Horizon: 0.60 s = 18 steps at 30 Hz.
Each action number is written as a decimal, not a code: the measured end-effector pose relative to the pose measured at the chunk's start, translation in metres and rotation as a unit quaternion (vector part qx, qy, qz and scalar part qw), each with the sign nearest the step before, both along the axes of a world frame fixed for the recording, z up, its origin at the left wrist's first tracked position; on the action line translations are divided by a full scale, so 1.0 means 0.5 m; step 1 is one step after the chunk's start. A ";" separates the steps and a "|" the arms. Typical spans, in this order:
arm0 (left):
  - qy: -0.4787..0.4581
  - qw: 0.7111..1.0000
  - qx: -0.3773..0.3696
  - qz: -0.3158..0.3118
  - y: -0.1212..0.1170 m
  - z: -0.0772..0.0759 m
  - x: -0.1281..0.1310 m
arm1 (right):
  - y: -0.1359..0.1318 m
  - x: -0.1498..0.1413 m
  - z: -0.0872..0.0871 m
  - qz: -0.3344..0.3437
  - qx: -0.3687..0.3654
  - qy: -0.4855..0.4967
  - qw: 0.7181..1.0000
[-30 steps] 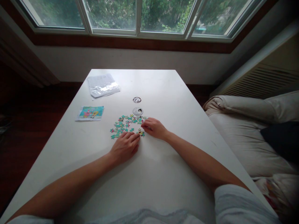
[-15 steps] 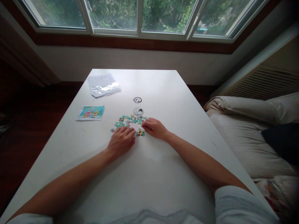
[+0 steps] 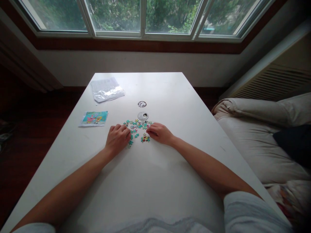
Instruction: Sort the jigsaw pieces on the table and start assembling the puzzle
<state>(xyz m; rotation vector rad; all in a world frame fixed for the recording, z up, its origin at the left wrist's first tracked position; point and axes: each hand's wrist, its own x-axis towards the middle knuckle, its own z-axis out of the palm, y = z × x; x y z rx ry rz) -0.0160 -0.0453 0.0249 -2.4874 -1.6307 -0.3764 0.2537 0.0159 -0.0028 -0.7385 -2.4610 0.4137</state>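
The jigsaw pcs [image 3: 143, 125] are small, knobbed & mostly teal-green w/ bits of pink and yellow, lying loose in an uneven arc on the white table [image 3: 150, 181], btwn and just beyond the hands. A small yellow-and-teal cluster [image 3: 145, 138] sits at the near right of the arc. Vs. the earlier frame, the left hand [image 3: 118, 137] is farther left, over the arc's left end; pcs that showed left of it are out of sight, & a few now show along its right edge. The right hand [image 3: 159, 133] stays about put, at the arc's right end. Left fingers are curled down & close together; right fingers are bent in toward the thumb. Can't tell if either has hold of a pc. The picture card [image 3: 94, 118] lies left, the plastic sleeve [image 3: 108, 90] far left.
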 end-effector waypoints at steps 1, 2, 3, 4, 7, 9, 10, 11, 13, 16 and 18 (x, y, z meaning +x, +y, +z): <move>-0.001 1.000 -0.007 -0.007 -0.002 0.000 0.003 | 0.000 0.000 0.000 -0.001 0.002 -0.001 1.000; -0.004 1.000 -0.014 -0.010 -0.003 0.000 0.006 | 0.000 0.000 0.000 -0.002 0.005 0.000 1.000; -0.007 1.000 -0.019 -0.010 -0.004 0.000 0.009 | 0.000 0.000 0.000 -0.003 0.007 0.001 1.000; -0.012 1.000 -0.023 -0.007 -0.005 -0.001 0.011 | 0.000 0.000 0.001 -0.003 0.009 0.002 1.000; -0.028 0.999 -0.026 0.018 -0.006 -0.004 0.018 | -0.001 -0.001 0.003 -0.002 0.010 0.007 1.000; -0.032 0.998 -0.024 0.040 -0.006 -0.004 0.023 | -0.002 -0.002 0.004 0.000 0.008 0.010 1.000; -0.032 0.998 -0.024 0.049 -0.006 -0.004 0.026 | -0.002 -0.003 0.004 0.001 0.007 0.011 1.000; -0.031 0.998 -0.027 0.054 -0.005 -0.004 0.028 | -0.002 -0.004 0.004 0.001 0.006 0.011 1.000; -0.027 0.997 -0.035 0.056 -0.003 -0.003 0.031 | -0.002 -0.004 0.003 0.003 0.004 0.010 1.000; -0.028 0.998 -0.051 0.036 0.001 -0.004 0.032 | -0.001 -0.004 0.001 0.006 0.003 0.009 1.000; -0.036 0.997 -0.064 0.019 0.003 -0.005 0.031 | -0.001 -0.004 0.000 0.008 0.004 0.010 1.000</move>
